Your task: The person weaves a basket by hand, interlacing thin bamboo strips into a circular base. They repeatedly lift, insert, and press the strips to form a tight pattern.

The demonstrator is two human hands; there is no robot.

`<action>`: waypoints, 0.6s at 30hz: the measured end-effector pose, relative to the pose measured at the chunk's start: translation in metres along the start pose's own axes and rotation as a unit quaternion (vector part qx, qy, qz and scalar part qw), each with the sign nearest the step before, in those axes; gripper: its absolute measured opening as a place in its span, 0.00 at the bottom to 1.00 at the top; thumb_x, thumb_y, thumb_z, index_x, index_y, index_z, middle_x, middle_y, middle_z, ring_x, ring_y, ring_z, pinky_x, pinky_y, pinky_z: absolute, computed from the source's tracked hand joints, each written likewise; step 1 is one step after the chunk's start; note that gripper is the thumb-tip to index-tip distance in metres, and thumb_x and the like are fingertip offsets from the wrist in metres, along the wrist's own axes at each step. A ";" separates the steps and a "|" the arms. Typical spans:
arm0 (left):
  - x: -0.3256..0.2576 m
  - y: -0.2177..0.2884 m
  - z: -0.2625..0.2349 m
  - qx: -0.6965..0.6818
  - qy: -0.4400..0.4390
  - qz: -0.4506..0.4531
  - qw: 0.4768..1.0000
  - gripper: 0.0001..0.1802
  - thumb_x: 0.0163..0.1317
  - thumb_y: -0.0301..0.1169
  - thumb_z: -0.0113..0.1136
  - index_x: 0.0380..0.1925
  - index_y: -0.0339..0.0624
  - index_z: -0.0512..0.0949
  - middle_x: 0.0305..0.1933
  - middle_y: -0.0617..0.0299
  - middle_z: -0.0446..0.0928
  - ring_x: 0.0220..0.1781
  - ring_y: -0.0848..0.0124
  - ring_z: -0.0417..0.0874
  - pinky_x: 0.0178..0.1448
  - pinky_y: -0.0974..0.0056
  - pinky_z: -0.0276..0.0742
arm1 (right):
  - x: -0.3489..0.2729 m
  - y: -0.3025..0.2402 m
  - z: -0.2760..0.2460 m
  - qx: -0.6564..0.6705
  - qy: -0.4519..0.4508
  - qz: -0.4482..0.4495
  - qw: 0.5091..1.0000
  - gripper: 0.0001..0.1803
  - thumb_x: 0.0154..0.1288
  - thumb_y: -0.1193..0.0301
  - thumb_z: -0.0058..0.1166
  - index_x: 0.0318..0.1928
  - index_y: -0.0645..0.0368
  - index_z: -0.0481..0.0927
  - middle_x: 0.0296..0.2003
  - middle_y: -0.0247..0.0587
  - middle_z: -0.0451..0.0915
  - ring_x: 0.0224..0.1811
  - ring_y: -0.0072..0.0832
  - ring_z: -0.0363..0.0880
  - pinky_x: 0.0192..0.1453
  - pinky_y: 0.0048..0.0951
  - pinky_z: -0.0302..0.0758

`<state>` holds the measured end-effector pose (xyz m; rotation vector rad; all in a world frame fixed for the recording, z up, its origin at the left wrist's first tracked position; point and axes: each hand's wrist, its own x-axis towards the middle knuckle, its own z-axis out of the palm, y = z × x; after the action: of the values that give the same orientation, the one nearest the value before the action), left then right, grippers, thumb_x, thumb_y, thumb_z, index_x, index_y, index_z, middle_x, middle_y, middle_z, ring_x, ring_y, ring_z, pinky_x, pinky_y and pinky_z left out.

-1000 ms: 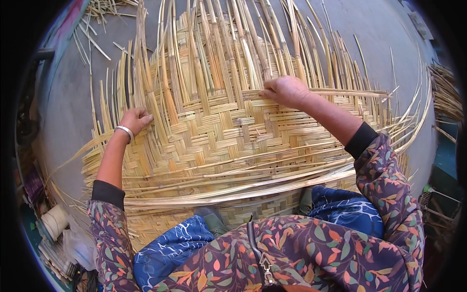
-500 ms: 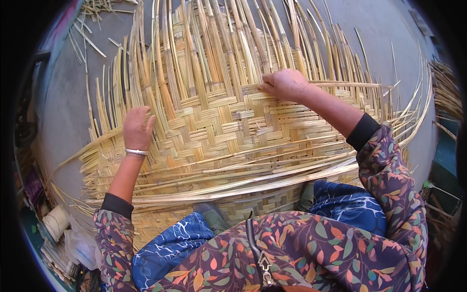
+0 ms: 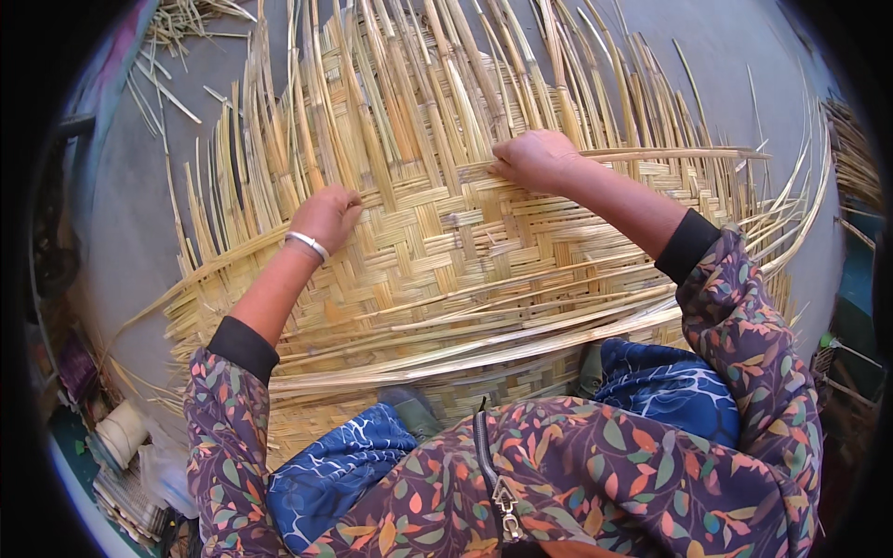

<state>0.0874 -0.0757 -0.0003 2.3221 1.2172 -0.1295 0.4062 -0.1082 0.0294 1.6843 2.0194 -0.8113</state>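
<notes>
Left hand [image 3: 327, 213] is resting knuckles-up, fingers curled under and pressing down, thumb side turned toward the middle. A pale bangle [image 3: 307, 245] is sitting on its wrist. Left forearm is running bare from the lower left up and to the right, sleeve pushed back to a dark cuff near the elbow. Right hand [image 3: 533, 159] is reaching farther forward, closed in a loose fist, fingertips pinching at its left edge, back of the hand facing up. Right forearm is stretching bare from the lower right up and to the left, dark cuff pushed up. Both hands are lying well apart, right higher than left.
</notes>
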 end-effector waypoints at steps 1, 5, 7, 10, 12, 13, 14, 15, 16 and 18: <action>0.010 -0.001 -0.006 0.017 -0.014 -0.003 1.000 0.08 0.55 0.28 0.61 0.35 0.39 0.80 0.28 0.59 0.77 0.31 0.61 0.79 0.40 0.62 0.76 | 0.002 0.000 0.001 0.003 0.002 -0.008 1.000 0.20 0.66 0.52 0.43 0.42 0.53 0.79 0.39 0.45 0.81 0.45 0.42 0.78 0.49 0.43 0.74; 0.041 0.015 0.001 -0.226 0.090 -0.162 0.956 0.15 0.57 0.32 0.63 0.42 0.35 0.78 0.33 0.60 0.80 0.27 0.76 0.78 0.33 0.71 0.76 | 0.002 0.001 0.003 0.035 0.006 -0.019 0.999 0.20 0.66 0.52 0.43 0.42 0.54 0.79 0.39 0.45 0.81 0.45 0.43 0.78 0.49 0.43 0.74; 0.052 0.029 -0.005 -0.294 0.077 -0.247 0.920 0.20 0.55 0.33 0.65 0.45 0.34 0.76 0.33 0.56 0.81 0.29 0.71 0.80 0.32 0.68 0.76 | 0.001 0.004 0.002 0.043 0.012 -0.025 0.999 0.20 0.66 0.52 0.43 0.41 0.54 0.79 0.39 0.45 0.81 0.45 0.42 0.78 0.49 0.43 0.74; 0.064 0.036 -0.011 -0.361 0.053 -0.313 0.877 0.22 0.51 0.31 0.69 0.44 0.32 0.75 0.31 0.57 0.79 0.25 0.72 0.77 0.26 0.68 0.73 | -0.001 0.006 0.002 0.037 0.011 -0.009 0.999 0.20 0.66 0.52 0.43 0.42 0.54 0.79 0.38 0.46 0.81 0.44 0.42 0.79 0.49 0.43 0.74; 0.060 0.010 -0.006 -0.351 0.010 -0.313 0.882 0.20 0.50 0.30 0.70 0.42 0.34 0.75 0.32 0.59 0.78 0.23 0.73 0.76 0.25 0.68 0.72 | 0.003 0.001 0.004 0.040 0.023 -0.027 0.999 0.20 0.66 0.51 0.42 0.41 0.53 0.79 0.37 0.46 0.81 0.43 0.42 0.79 0.47 0.43 0.74; 0.061 0.019 -0.012 -0.337 -0.032 -0.322 0.884 0.17 0.50 0.29 0.69 0.39 0.36 0.76 0.33 0.61 0.77 0.27 0.74 0.76 0.29 0.69 0.74 | 0.002 0.003 0.005 0.038 0.025 -0.022 0.999 0.20 0.66 0.51 0.42 0.41 0.53 0.79 0.36 0.46 0.81 0.42 0.42 0.79 0.47 0.43 0.74; 0.059 0.026 -0.015 -0.358 -0.031 -0.292 0.886 0.17 0.50 0.28 0.68 0.40 0.36 0.76 0.33 0.61 0.77 0.29 0.74 0.77 0.31 0.69 0.74 | 0.000 0.006 0.007 0.036 0.028 -0.018 0.999 0.20 0.66 0.51 0.42 0.41 0.53 0.79 0.36 0.46 0.81 0.42 0.42 0.80 0.47 0.44 0.75; 0.058 0.032 -0.017 -0.378 -0.029 -0.263 0.887 0.17 0.50 0.27 0.67 0.41 0.36 0.76 0.34 0.61 0.78 0.31 0.73 0.77 0.34 0.69 0.75 | -0.001 0.008 0.009 0.038 0.027 -0.015 0.999 0.20 0.66 0.51 0.43 0.41 0.53 0.79 0.36 0.46 0.81 0.42 0.42 0.80 0.46 0.44 0.75; 0.056 0.033 -0.020 -0.395 -0.022 -0.236 0.888 0.17 0.50 0.26 0.66 0.41 0.36 0.76 0.34 0.61 0.78 0.33 0.73 0.77 0.37 0.69 0.75 | -0.001 0.008 0.008 0.039 0.029 -0.016 0.999 0.20 0.66 0.51 0.43 0.40 0.53 0.78 0.35 0.46 0.81 0.41 0.42 0.80 0.46 0.44 0.75; 0.057 0.019 -0.006 -0.383 -0.002 -0.189 0.904 0.18 0.51 0.25 0.62 0.44 0.36 0.75 0.37 0.61 0.79 0.38 0.72 0.78 0.45 0.68 0.75 | 0.000 0.008 0.007 0.040 0.035 -0.017 0.998 0.20 0.66 0.51 0.42 0.40 0.53 0.78 0.35 0.46 0.81 0.41 0.41 0.80 0.45 0.44 0.75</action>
<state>0.1350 -0.0391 -0.0056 1.3979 1.3847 0.1843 0.4133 -0.1121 0.0224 1.7493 2.0948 -0.8664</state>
